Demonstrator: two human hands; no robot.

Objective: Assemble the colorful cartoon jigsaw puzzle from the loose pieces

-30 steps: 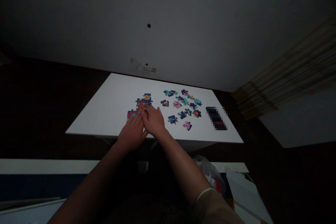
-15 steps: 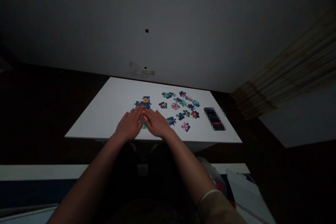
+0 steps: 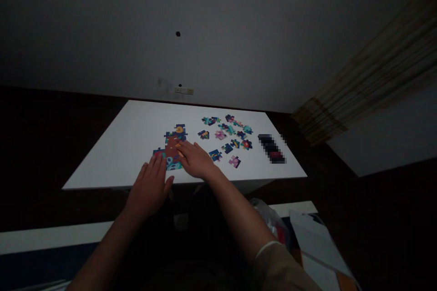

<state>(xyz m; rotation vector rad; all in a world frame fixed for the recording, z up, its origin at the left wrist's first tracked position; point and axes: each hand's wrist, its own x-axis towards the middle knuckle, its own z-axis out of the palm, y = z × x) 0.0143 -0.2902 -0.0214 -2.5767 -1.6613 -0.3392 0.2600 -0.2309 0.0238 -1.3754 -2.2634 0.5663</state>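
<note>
A joined patch of colourful puzzle pieces lies on a white table. My right hand rests flat on the table, its fingers stretched out and touching the right edge of that patch. My left hand hovers at the table's near edge, fingers spread, fingertips close to the patch's lower left corner. It holds nothing. Several loose puzzle pieces are scattered to the right of my right hand.
A dark blurred-out flat object lies near the table's right edge. A grey wall with a small socket rises behind the table. A plastic bag and papers sit low at the right. The room is dim.
My left hand has slid back off the joined patch towards the near edge, uncovering it. My right hand stays at the patch's right side. The view has shifted slightly right.
</note>
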